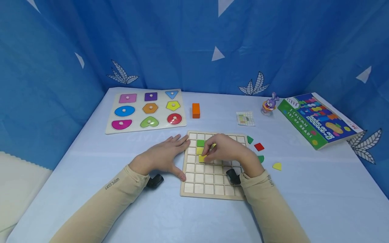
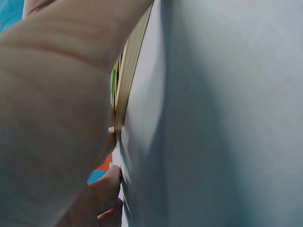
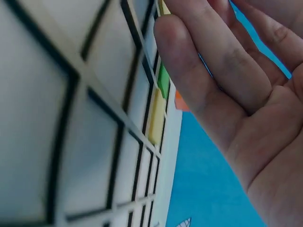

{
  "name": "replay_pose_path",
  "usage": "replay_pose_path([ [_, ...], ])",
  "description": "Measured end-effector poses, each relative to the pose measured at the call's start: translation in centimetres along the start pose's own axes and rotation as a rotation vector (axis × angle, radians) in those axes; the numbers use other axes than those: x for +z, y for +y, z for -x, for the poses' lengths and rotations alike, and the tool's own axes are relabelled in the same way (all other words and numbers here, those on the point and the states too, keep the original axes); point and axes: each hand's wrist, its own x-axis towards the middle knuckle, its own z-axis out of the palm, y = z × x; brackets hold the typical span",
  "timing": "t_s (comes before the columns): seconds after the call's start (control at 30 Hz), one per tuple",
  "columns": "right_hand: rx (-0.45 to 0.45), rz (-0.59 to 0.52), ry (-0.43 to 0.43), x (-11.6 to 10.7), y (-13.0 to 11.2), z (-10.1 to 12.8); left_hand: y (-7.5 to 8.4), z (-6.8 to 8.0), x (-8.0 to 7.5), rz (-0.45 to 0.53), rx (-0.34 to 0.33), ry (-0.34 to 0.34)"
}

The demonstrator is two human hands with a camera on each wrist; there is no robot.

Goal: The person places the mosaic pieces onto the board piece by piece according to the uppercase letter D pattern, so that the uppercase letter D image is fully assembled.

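Two sleeved forearms reach in from the near edge of the pale blue table (image 1: 304,189) toward a wooden grid board (image 1: 209,187), where the right hand (image 1: 226,150) pinches a yellow square tile (image 1: 202,158) at its fingertips over a cell near the board's left side, apparently seating it just below a second yellow tile and a green tile (image 1: 200,143) already set in that column. The left hand (image 1: 164,157) lies flat and relaxed, fingers spread against the board's left edge, seemingly to keep it from sliding; the left wrist view shows only skin beside the board's rim. Right of the board, loose pieces wait within reach: a red square (image 1: 259,146), green pieces and a yellow wedge (image 1: 277,166). Farther off sit an orange block (image 1: 196,110), a small pattern card (image 1: 245,118), a shape puzzle board (image 1: 147,109) to the far left, and a bead-set box (image 1: 319,119) with a small purple toy (image 1: 269,104) to the far right.
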Motion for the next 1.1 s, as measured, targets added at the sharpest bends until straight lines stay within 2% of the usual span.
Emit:
replay_pose_path([
  [0.3,-0.023,0.097,0.021,1.2,-0.4,-0.6,0.3,0.1,-0.2,0.007,0.001,0.006],
  [0.67,0.1,0.224,0.015,1.6,-1.5,-0.6,0.3,0.0,-0.2,0.013,-0.009,-0.002],
  [1.1,0.151,0.277,-0.001,2.1,-2.2,-0.6,0.2,0.2,-0.3,0.021,0.009,0.002],
])
